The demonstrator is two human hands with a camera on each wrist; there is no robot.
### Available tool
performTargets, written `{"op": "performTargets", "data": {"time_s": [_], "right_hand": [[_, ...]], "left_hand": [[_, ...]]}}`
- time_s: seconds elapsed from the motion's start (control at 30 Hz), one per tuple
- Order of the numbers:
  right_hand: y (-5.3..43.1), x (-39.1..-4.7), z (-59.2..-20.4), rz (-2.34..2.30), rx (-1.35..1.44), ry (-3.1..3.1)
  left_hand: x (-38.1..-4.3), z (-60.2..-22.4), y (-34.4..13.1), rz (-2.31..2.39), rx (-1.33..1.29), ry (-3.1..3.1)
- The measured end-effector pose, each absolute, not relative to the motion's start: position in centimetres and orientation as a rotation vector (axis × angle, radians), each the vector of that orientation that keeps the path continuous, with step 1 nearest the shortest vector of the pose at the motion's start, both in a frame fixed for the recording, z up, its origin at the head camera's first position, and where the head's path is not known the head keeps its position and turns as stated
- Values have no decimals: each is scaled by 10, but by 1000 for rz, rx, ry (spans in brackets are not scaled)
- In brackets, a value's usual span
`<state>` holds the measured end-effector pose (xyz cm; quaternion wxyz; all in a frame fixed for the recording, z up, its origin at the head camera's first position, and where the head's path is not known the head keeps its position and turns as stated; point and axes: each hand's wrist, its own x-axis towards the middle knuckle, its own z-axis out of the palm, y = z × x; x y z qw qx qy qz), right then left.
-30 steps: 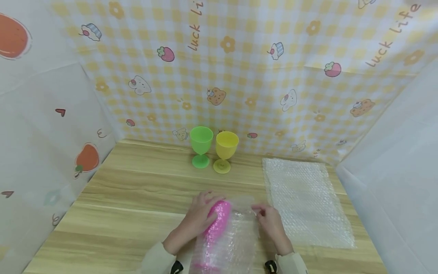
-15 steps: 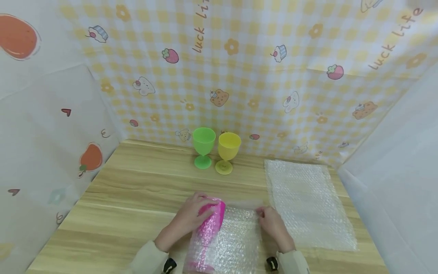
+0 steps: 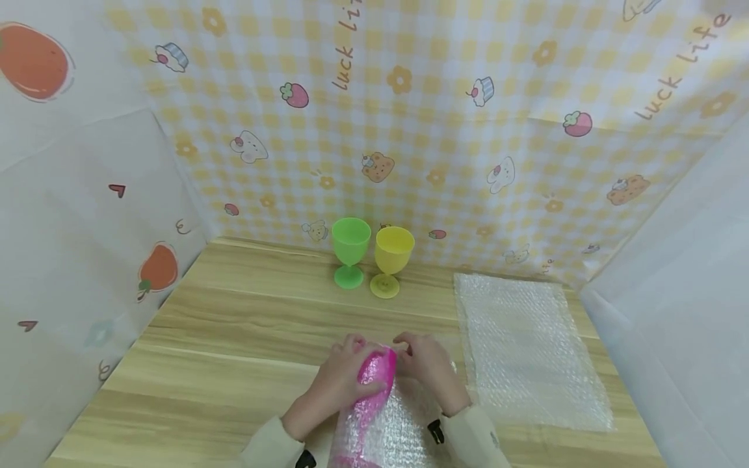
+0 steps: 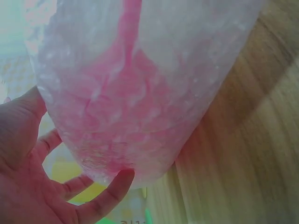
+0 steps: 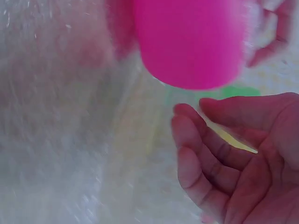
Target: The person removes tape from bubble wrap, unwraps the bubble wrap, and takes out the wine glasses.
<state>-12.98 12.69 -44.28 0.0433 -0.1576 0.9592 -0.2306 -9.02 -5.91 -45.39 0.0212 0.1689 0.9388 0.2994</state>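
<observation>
A pink goblet [image 3: 377,370] lies with its mouth pointing away from me, under a sheet of bubble wrap [image 3: 404,416]. My left hand [image 3: 342,377] grips the goblet's bowl through the wrap, thumb on the near side and fingers over the far side. The left wrist view shows its fingertips pressing the wrap [image 4: 131,116] near the rim. My right hand [image 3: 430,367] is just right of the goblet's mouth. In the right wrist view this hand [image 5: 233,158] has loosely bent fingers beside the bare pink rim [image 5: 196,79], with nothing visible between thumb and forefinger.
A green goblet [image 3: 351,244] and a yellow goblet [image 3: 394,253] stand upright side by side at the back of the wooden table [image 3: 234,312]. Another bubble wrap sheet [image 3: 532,351] lies flat on the right. A checked cloth [image 3: 433,130] hangs behind.
My right hand has left the wrap's right edge and moved left to the goblet's mouth. My left hand keeps its grip, with the goblet shifting slightly left, then back right.
</observation>
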Motion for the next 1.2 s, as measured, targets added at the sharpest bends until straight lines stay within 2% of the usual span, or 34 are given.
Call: {"op": "performTargets", "data": {"time_s": [0.47, 0.8, 1.2], "right_hand": [[122, -164, -463, -1003, -63, 2955], [127, -174, -479, -1030, -106, 2930], [125, -193, -495, -742, -137, 3047]], "left_hand": [[-85, -462, -66, 1146, 468, 2779], [-82, -464, -68, 1196, 455, 2775], [-79, -463, -67, 1236, 472, 2749]]}}
